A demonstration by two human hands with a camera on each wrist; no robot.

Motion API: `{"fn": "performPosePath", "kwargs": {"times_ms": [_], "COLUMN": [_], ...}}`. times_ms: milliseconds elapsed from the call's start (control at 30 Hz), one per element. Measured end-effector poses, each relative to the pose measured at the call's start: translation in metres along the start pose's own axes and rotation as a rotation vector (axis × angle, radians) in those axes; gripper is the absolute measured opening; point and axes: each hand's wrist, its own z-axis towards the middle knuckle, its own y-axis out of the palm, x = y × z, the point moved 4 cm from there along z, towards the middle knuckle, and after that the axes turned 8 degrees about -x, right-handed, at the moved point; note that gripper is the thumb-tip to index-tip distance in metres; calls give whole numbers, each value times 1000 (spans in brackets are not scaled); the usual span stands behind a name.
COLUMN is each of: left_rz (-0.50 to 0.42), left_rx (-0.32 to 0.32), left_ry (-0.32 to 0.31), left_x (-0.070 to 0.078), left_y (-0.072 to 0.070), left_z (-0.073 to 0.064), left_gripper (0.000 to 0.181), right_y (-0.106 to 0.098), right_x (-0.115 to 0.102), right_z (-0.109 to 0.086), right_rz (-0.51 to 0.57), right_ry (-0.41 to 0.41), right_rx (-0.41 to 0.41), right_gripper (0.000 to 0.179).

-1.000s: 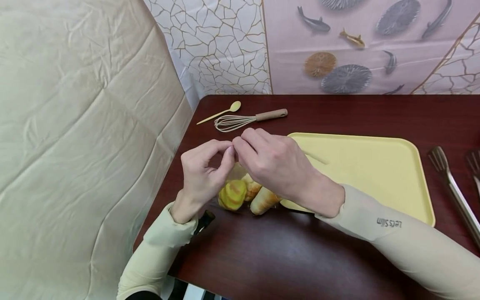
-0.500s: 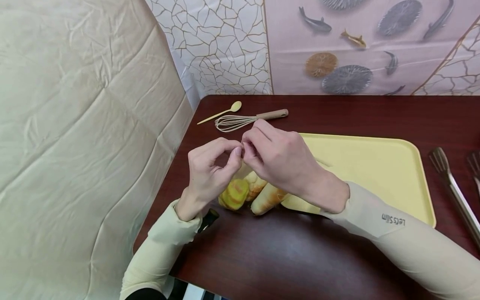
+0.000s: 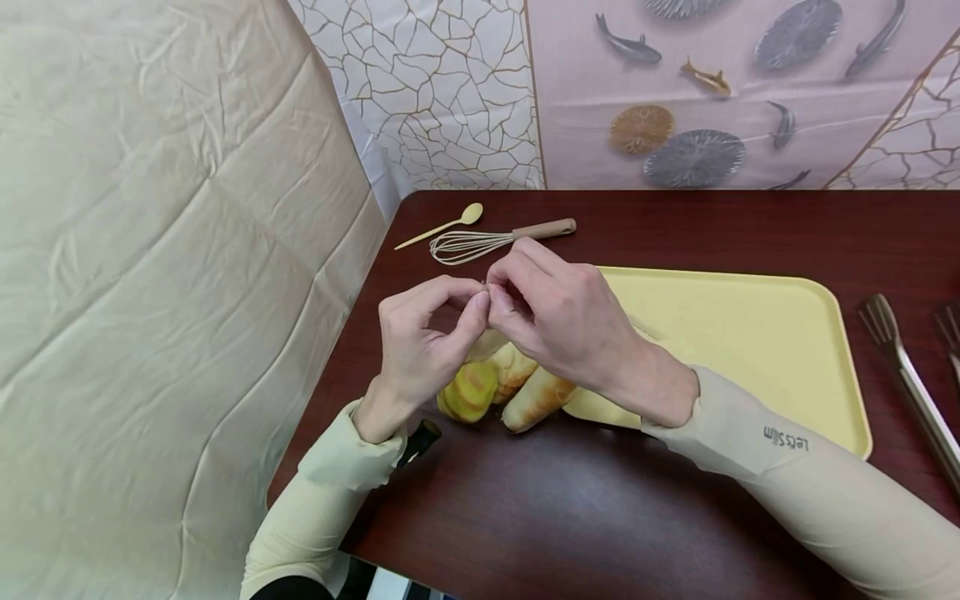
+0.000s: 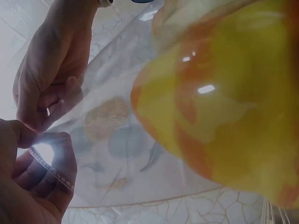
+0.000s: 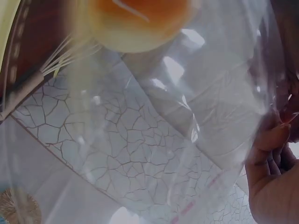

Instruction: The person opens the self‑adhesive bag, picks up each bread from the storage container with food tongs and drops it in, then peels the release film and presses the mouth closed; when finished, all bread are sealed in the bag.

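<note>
Both hands meet at the mouth of a clear plastic bag [image 5: 187,116], close over the left part of the table. My left hand [image 3: 423,333] pinches its edge between thumb and index finger. Right beside it, my right hand [image 3: 570,312] pinches the same edge, fingertips almost touching the left ones. Below the hands lie a yellow-and-orange bun [image 3: 468,392], a patterned bread piece [image 3: 512,367] and a long browned bread roll [image 3: 536,400]. The left wrist view shows the clear film stretching from the fingers towards the bun. The right hand partly hides the bread.
A pale yellow tray [image 3: 750,350] lies to the right, partly behind the right forearm. A whisk [image 3: 502,240] and a yellow spoon [image 3: 442,225] lie at the back left. Metal tongs [image 3: 903,367] are at the right. The table's left edge runs beside the left arm.
Both hands have shifted slightly to the right together, still pinching the bag's edge. Over the last half second they have hardly moved. The bread lies almost as before.
</note>
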Motion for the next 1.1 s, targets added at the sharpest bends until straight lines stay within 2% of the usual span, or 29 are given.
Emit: {"fn": "performPosePath", "kwargs": {"times_ms": [133, 367, 533, 667, 933, 1100], "left_rz": [-19, -139, -109, -63, -65, -79], "left_rx": [5, 23, 8, 11, 24, 42], "left_ry": [-3, -46, -47, -32, -30, -52], "left_x": [0, -1, 1, 3, 2, 1], "left_y": [1, 3, 5, 4, 1, -2], "left_z": [0, -2, 0, 0, 0, -1], "left_gripper": [8, 10, 7, 4, 8, 7], "right_y": [-1, -3, -7, -8, -13, -16], "right_x": [0, 5, 6, 4, 5, 6], "right_z": [0, -4, -7, -8, -9, -13], "right_rz": [51, 168, 201, 189, 142, 103], "right_ry": [36, 122, 111, 94, 102, 87], "right_rx": [11, 40, 23, 11, 74, 87], "right_gripper": [5, 7, 5, 4, 9, 11]}}
